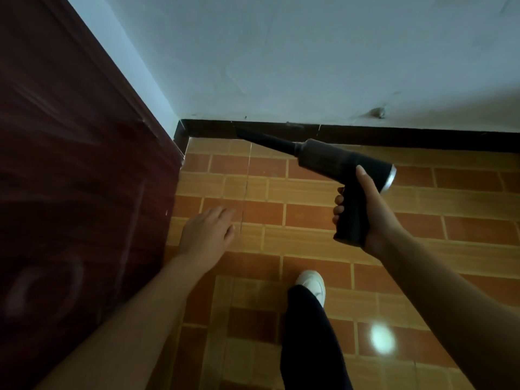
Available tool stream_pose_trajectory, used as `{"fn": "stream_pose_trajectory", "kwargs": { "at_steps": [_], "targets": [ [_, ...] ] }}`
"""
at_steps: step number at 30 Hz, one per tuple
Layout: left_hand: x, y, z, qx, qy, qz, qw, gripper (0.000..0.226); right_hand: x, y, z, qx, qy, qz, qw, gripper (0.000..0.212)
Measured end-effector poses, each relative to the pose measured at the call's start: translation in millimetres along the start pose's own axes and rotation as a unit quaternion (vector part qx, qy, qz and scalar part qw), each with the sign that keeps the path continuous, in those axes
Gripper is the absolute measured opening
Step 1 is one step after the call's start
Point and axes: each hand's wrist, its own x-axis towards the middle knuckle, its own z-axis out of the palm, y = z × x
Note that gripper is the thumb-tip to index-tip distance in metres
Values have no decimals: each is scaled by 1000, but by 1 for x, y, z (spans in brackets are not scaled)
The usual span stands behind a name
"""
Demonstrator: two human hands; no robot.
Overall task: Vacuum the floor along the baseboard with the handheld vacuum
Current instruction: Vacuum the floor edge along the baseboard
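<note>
The right hand (pixel 365 209) is closed around the grip of the black handheld vacuum (pixel 334 161). Its narrow nozzle (pixel 261 139) points to the dark baseboard (pixel 422 136), near the corner by the brown door (pixel 70 164). The left hand (pixel 206 235) is open with loose fingers and holds nothing, above the tiled floor (pixel 309 192).

One handheld vacuum (pixel 342 161), black, with one long nozzle (pixel 264 140). Two bare hands: one right hand (pixel 368 215), one left hand (pixel 206 235). One white shoe (pixel 312 282) and one dark trouser leg (pixel 309 339) showing. One dark baseboard (pixel 394 136) strip, one pale wall (pixel 309 52), one dark wooden door (pixel 70 178), one brick-pattern tiled floor (pixel 281 215). One light glare spot (pixel 382 339).
</note>
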Motion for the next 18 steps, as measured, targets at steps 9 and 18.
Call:
{"fn": "stream_pose_trajectory", "kwargs": {
  "at_steps": [9,18],
  "targets": [
    [125,-29,39,1,43,-66,997,32,141,-31,33,-51,-23,29,998,49],
    [213,-75,142,10,60,-43,997,37,263,6,46,-49,-13,37,998,46]
  ]
}}
